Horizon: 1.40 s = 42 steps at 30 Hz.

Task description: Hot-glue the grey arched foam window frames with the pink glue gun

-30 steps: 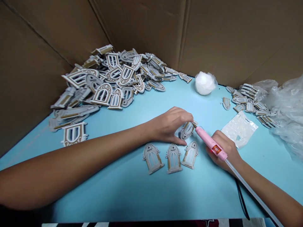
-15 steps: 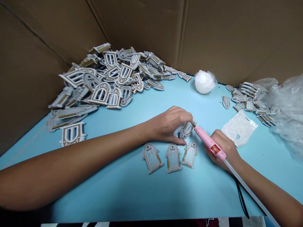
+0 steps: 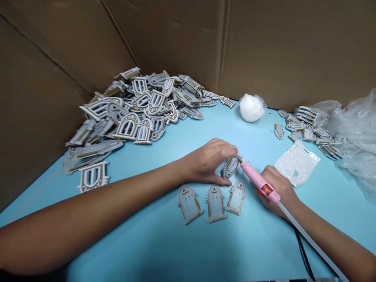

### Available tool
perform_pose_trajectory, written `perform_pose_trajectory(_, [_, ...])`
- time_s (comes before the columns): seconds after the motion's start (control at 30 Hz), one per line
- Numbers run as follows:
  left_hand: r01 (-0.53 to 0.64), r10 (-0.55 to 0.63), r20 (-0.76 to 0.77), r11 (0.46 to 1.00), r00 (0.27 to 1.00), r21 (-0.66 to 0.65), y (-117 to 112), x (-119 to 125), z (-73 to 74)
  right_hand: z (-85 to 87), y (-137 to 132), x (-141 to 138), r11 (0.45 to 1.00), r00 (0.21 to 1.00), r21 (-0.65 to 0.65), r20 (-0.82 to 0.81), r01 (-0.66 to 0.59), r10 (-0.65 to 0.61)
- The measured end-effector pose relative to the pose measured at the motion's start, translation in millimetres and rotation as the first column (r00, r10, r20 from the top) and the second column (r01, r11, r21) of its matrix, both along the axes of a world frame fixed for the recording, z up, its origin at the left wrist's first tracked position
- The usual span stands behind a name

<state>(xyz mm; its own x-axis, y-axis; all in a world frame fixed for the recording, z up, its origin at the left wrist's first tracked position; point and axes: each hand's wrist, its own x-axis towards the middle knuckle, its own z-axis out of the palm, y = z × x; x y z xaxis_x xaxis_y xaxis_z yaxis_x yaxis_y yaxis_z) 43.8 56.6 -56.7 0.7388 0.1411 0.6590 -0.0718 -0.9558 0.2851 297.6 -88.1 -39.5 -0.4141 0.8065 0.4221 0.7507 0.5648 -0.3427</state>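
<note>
Brown cardboard walls (image 3: 264, 51) meeting in a corner behind a pale blue tabletop (image 3: 141, 243). Banked into that corner, a big heap (image 3: 129, 105) of flat arched window pieces, and far right, a smaller heap (image 3: 305, 127) beside crumpled plastic sheeting (image 3: 355, 133). Near the back edge, a clear cup (image 3: 252, 109) packed with white fluff; closer in, a flat clear bag (image 3: 296, 162). Mid-table, held just above the surface, one window piece (image 3: 231, 167): an arched shape tilted to the right, with a grey frame, thin gold edging and pale ribbed panes. Pinched closed around it, the left hand (image 3: 208, 162), fingertips over its upper end and thumb reaching down to its lower edge. Just right of it, the right hand (image 3: 277, 192), wrapped firmly around a pink glue gun (image 3: 260, 182), the metal tip at the piece's upper end, whether touching or just off it hard to tell. Trailing from the gun's rear, a long clear tube (image 3: 311, 243); below that, a black cord (image 3: 302, 250). Directly below the hands, three more arched pieces (image 3: 215, 203) lying flat in a neat row, slightly apart.
</note>
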Motion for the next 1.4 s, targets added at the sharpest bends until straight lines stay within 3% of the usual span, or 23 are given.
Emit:
perform_pose_trajectory(1.03, [-0.007, 0.007, 0.022, 0.999, 1.000, 0.035, -1, 0, 2.3, -8.5, -4, -2, 0.997, 0.996, -0.073, -0.085, 0.008, -0.014])
perform_pose_trajectory(1.23, [-0.031, 0.032, -0.016, 0.999, 0.999, 0.035, -2, 0, 2.0, -4.8, -4, -6, 0.998, 1.000, -0.053, -0.010, 0.016, -0.017])
perform_pose_trajectory(1.3, [-0.037, 0.037, -0.035, 0.999, 0.999, 0.022, -3, -1, 1.4, -0.2, -4, -7, 0.997, 0.996, -0.039, 0.070, 0.060, -0.057])
perform_pose_trajectory(1.4, [-0.129, 0.116, -0.121, 0.987, 0.986, -0.100, -3, -2, 1.4, 3.7, -2, -2, 0.981, 0.971, 0.003, 0.140, 0.193, -0.192])
